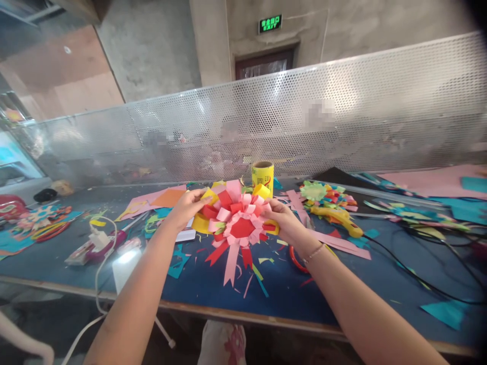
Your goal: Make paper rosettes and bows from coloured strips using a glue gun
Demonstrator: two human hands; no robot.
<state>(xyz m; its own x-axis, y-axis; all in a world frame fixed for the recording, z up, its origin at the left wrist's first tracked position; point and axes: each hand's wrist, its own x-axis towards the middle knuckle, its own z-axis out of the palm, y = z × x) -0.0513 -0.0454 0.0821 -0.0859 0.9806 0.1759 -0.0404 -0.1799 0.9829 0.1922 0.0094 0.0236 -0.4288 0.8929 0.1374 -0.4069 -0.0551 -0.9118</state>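
Note:
A paper rosette (236,219) of red, pink and yellow looped strips, with red and pink ribbon tails hanging down, is held upright just above the blue table (304,294). My left hand (187,204) pinches its upper left edge by a yellow loop. My right hand (283,221) grips its right edge, fingers closed on the paper. A thin bracelet circles my right wrist.
A yellow tape roll (263,176) stands behind the rosette. A yellow glue gun (337,216) with a black cable lies to the right, beside another paper flower (323,193). Paper scraps, pink strips, a white charger and cable litter the table. A perforated metal screen (342,111) backs the table.

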